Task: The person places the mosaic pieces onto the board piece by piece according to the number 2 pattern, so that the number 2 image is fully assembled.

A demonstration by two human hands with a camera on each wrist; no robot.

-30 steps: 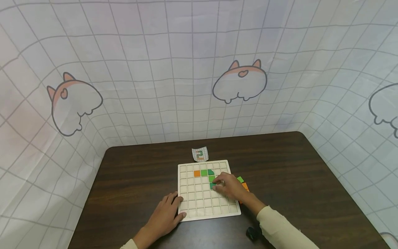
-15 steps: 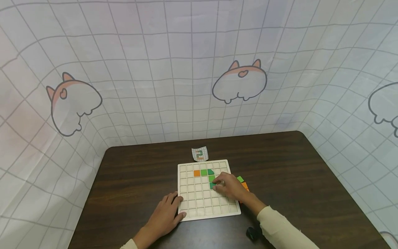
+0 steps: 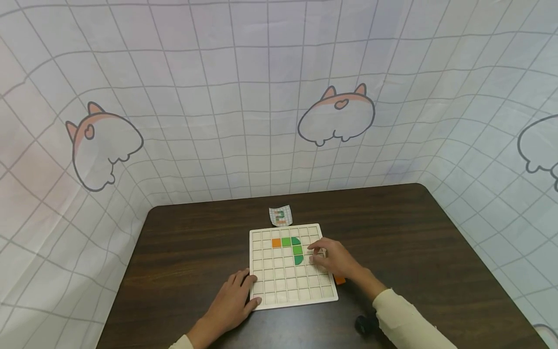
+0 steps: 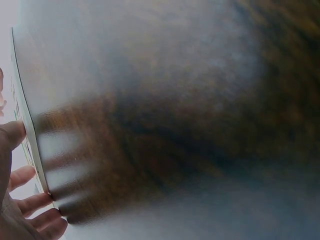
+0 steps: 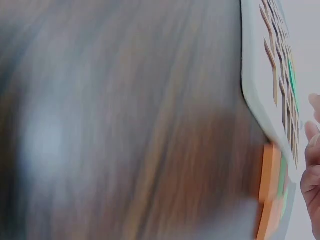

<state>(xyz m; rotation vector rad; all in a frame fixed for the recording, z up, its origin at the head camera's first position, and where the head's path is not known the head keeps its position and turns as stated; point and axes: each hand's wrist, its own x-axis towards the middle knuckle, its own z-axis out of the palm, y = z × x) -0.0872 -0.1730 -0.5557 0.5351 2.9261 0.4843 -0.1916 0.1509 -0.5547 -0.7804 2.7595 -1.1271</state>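
Observation:
A cream grid board [image 3: 274,286] lies on the dark table. Set in its cells are an orange square tile [image 3: 276,243], a light green square [image 3: 286,241], a dark green rounded tile [image 3: 296,240], another light green square [image 3: 297,250] and a second dark green rounded tile [image 3: 298,260]. My left hand [image 3: 231,300] rests at the board's left edge, fingers extended along it, thumb on the near corner. Above the board's right side, my right hand [image 3: 334,258] hovers with thumb and index finger apart; no piece shows between them.
Beyond the board lies a small paper card [image 3: 280,216] with a coloured grid pattern. Orange tiles [image 5: 270,172] and some green ones lie against the board's right side, partly hidden by the right hand in the head view. A small black object [image 3: 363,325] is by the right sleeve.
My right hand has drawn off the lower dark green tile and shifted right, uncovering that tile and covering more of the loose ones. The black object has shifted slightly right. The left hand stays put.

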